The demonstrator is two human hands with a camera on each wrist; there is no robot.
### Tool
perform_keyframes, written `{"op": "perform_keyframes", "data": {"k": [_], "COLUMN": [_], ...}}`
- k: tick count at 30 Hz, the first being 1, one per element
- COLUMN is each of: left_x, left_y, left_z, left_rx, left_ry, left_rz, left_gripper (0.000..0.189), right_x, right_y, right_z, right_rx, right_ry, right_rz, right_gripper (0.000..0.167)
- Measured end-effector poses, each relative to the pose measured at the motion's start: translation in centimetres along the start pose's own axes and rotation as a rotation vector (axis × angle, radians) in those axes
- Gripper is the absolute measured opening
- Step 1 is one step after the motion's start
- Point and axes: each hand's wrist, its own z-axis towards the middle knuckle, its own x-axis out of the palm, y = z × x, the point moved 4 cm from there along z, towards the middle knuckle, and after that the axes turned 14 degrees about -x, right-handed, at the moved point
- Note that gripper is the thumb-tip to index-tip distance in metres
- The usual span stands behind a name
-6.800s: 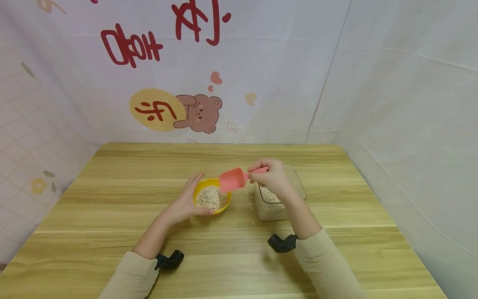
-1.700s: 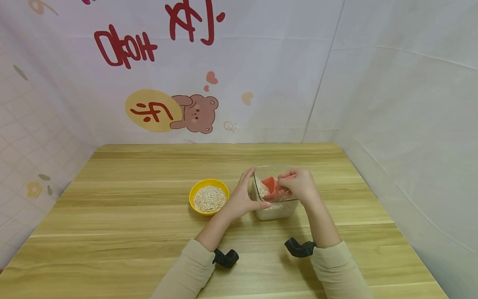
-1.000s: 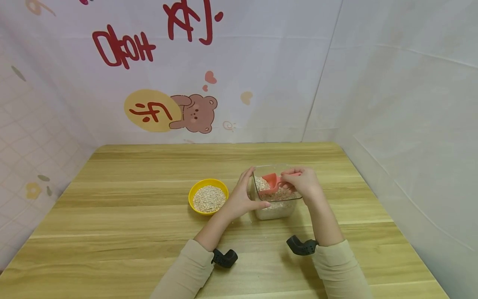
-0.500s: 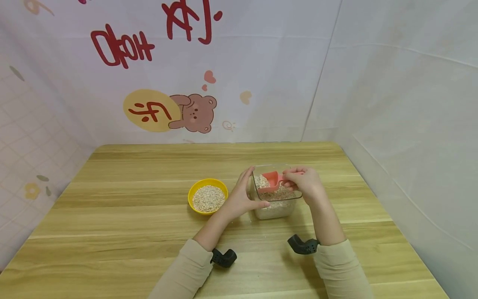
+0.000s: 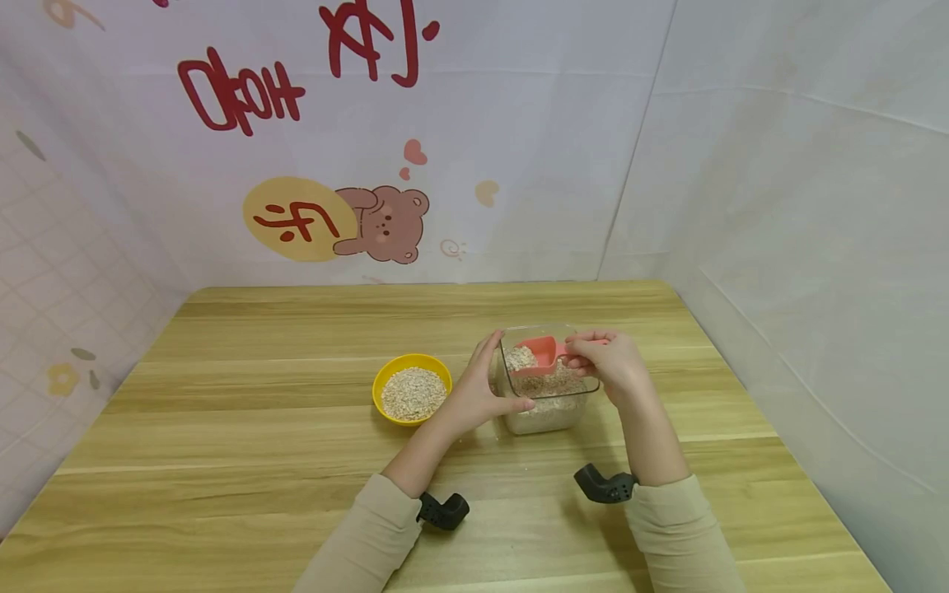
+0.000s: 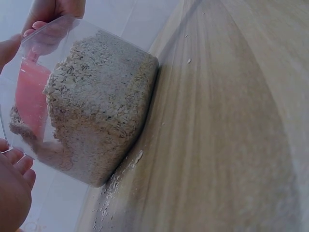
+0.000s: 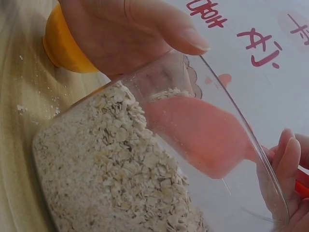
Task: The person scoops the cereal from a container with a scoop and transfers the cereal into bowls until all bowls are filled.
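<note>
My right hand (image 5: 610, 365) pinches the handle of a pink scoop (image 5: 544, 354). The scoop is inside the upper part of a clear square container (image 5: 544, 422), above the oats that fill its lower part, and it carries a heap of oats (image 5: 521, 357). In the right wrist view, the scoop (image 7: 198, 130) shows through the container wall. Thumb in front and fingers behind, my left hand (image 5: 474, 399) grips the container's left side at the rim. Just left of that hand stands a yellow bowl (image 5: 380, 394) with oats in it.
A wooden table (image 5: 245, 395) bears everything. Stray oat flakes (image 6: 137, 157) lie beside the container's base. A white printed cloth (image 5: 534, 123) hangs behind the table, and another white sheet runs along the right edge.
Earlier, the scoop was over the bowl while my left hand held the bowl. Left hand moved to the container; the scoop dug into the oats, then rose slightly with a load.
</note>
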Motion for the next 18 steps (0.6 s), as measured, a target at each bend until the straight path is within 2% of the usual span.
{"op": "perform_keyframes", "data": {"k": [8, 18], "left_x": [-0.12, -0.47], "left_y": [-0.09, -0.18], "left_z": [-0.03, -0.21], "left_rx": [0.003, -0.01], "left_ry": [0.011, 0.004], "left_rz": [0.005, 0.052], "left_gripper": [0.114, 0.116], "right_x": [-0.27, -0.72], "right_y": [0.06, -0.05], "right_z": [-0.06, 0.0], "right_rx": [0.007, 0.002], "right_ry": [-0.004, -0.038], "right_rz": [0.067, 0.139], "right_gripper": [0.037, 0.028]}}
